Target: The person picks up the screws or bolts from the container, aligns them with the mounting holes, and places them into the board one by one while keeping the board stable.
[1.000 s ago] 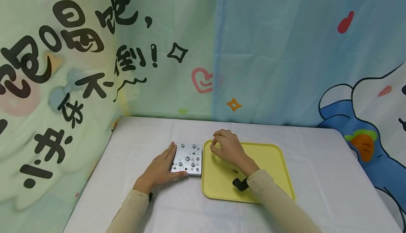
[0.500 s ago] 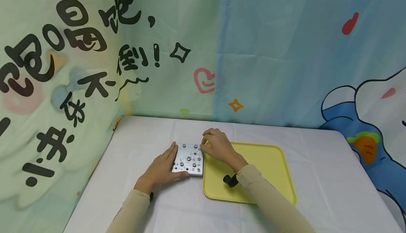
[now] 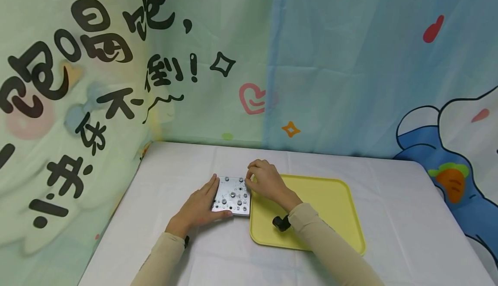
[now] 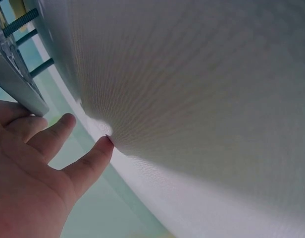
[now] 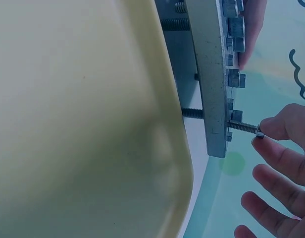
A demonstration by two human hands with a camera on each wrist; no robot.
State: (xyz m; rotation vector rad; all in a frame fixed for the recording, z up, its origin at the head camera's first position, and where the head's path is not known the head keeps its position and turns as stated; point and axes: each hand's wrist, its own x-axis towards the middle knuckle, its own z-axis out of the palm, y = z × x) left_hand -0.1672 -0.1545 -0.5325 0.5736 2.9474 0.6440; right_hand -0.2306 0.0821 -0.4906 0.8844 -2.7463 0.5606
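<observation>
Nearest me, a smooth yellow tray (image 3: 327, 204) with rounded corners lies on creased white cloth (image 3: 221, 255). My left hand (image 3: 198, 207), fingers spread, touches a square, bolt-studded metal plate (image 3: 225, 189); my right (image 3: 265, 180) pinches a threaded screw (image 5: 244, 127) at its far right corner. Wrinkled printed fabric (image 3: 330, 87) hangs behind.

White tablecloth (image 3: 397, 221), pastel backdrop (image 3: 342, 82) (with printed carrot (image 3: 450, 184))
</observation>
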